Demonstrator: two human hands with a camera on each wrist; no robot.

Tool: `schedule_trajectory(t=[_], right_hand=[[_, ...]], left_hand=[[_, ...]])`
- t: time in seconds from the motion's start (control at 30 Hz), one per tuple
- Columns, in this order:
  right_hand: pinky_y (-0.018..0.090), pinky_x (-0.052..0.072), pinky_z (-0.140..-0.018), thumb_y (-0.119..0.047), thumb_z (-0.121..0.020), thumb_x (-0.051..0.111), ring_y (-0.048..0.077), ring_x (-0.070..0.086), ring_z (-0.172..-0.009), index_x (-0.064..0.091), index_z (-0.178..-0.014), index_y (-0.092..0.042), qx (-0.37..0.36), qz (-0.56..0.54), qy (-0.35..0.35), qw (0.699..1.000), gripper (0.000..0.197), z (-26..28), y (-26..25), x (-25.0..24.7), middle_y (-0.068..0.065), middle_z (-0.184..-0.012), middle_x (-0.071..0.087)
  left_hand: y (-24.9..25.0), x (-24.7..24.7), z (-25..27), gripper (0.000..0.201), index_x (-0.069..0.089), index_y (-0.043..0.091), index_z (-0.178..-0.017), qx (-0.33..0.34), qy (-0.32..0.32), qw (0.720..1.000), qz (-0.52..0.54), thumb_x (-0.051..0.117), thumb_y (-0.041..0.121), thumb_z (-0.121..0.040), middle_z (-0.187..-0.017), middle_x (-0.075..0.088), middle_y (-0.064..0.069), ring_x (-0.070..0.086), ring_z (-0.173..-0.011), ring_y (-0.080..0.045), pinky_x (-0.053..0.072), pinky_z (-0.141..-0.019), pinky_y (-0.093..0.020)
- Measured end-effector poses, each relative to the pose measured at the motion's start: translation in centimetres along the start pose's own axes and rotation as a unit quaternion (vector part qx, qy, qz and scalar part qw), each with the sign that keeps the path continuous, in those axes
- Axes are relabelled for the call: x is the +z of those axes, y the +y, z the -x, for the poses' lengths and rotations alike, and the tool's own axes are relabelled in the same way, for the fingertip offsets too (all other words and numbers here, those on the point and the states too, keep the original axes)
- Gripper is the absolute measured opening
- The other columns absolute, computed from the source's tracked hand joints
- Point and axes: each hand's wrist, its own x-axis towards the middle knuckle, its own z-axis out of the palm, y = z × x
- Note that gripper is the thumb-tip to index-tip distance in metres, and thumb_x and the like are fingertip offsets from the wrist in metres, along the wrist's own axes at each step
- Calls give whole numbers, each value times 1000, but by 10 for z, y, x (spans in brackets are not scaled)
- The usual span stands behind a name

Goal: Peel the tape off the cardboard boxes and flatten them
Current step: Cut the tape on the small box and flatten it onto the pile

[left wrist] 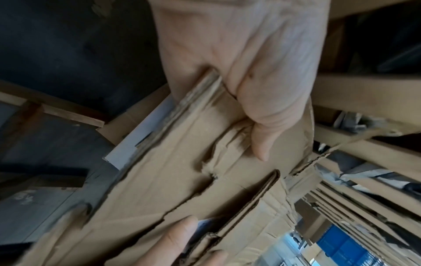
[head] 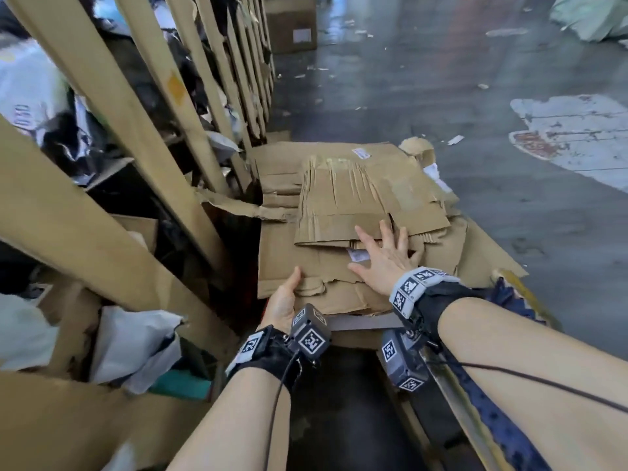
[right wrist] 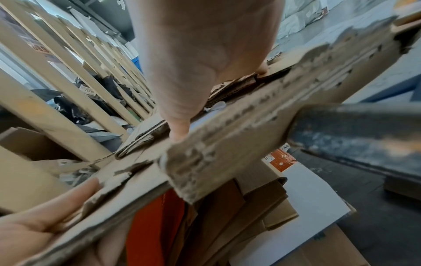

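Observation:
A stack of flattened cardboard boxes (head: 326,280) lies in front of me, with a smaller creased flat box (head: 356,198) on top. My left hand (head: 289,290) grips the near left edge of the big top sheet, thumb on top and fingers underneath; in the left wrist view the sheet's (left wrist: 170,180) edge sits between thumb and palm of that hand (left wrist: 239,63). My right hand (head: 384,256) lies flat with fingers spread, pressing on the sheet and the edge of the smaller box. In the right wrist view its thumb (right wrist: 180,133) presses on the torn sheet (right wrist: 227,144). No tape shows clearly.
Tall cardboard slats (head: 112,107) lean along the left, with white plastic bags (head: 136,341) and scraps behind them. A taped box (head: 292,25) stands at the far end. Wet grey floor (head: 441,79) opens to the right. An orange carton (right wrist: 157,225) lies under the stack.

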Motion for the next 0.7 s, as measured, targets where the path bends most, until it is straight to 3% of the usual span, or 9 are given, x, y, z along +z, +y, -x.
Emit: schedule_trajectory(t=[0.17,0.27,0.33,0.43,0.47,0.53,0.63,0.7], right_hand=[[68,8,-110,-51,-88,52,39,-19,-142,-1,-147,-48,27,0,-47,999,79,-23,9,25,1,-158,-17],[65,12,-111,-43,-85,61,42,-19,-141,2,-148,-46,21,16,-75,997,86,-31,8,40,2,-159,-15],[66,15,-110,-39,-85,62,44,-19,-141,4,-148,-45,15,61,-81,995,87,-34,4,49,3,-159,-14],[67,18,-109,-34,-88,60,45,-19,-141,2,-149,-43,6,101,-81,992,85,-33,-5,54,4,-159,-13],[67,18,-109,-34,-88,58,45,-19,-141,1,-149,-43,-5,100,-85,991,84,-32,-8,54,5,-159,-14],[65,18,-110,-33,-86,59,43,-20,-141,1,-149,-43,-33,93,-103,990,86,-32,-19,56,3,-159,-15],[62,17,-112,-27,-85,56,42,-19,-141,5,-150,-41,-81,105,-125,983,84,-28,-42,65,4,-159,-16],[61,18,-112,-24,-85,55,41,-19,-142,7,-150,-42,-99,103,-128,981,83,-29,-51,80,5,-159,-16]], left_hand=[[-15,-10,-38,49,62,-1,-108,-19,-21,999,-22,46,44,-98,-88,72,-23,72,-70,-34,54,-62,-42],[-34,-22,-50,50,61,-3,-107,-24,-8,1000,-16,44,43,-99,-84,72,-23,72,-68,-33,57,-53,-39],[-48,-33,-60,55,59,-4,-117,-25,20,999,-24,45,45,-97,-96,70,-24,72,-74,-33,59,-56,-40],[-59,-45,-65,65,53,-2,-133,-15,51,998,-44,49,49,-94,-124,61,-25,68,-90,-35,59,-76,-45],[-57,-48,-62,63,53,-2,-134,-5,62,997,-41,49,48,-95,-120,63,-24,68,-89,-35,59,-76,-45],[-49,-60,-56,59,53,-6,-131,26,67,997,-38,45,43,-98,-102,68,-22,72,-76,-31,61,-62,-39],[-39,-89,-53,51,59,-8,-95,31,85,995,-35,39,38,-101,-63,67,-15,64,-42,-19,48,-35,-21],[-38,-100,-48,46,57,1,-80,30,116,991,-59,41,40,-100,-46,61,-8,57,-34,-15,44,-34,-17]])
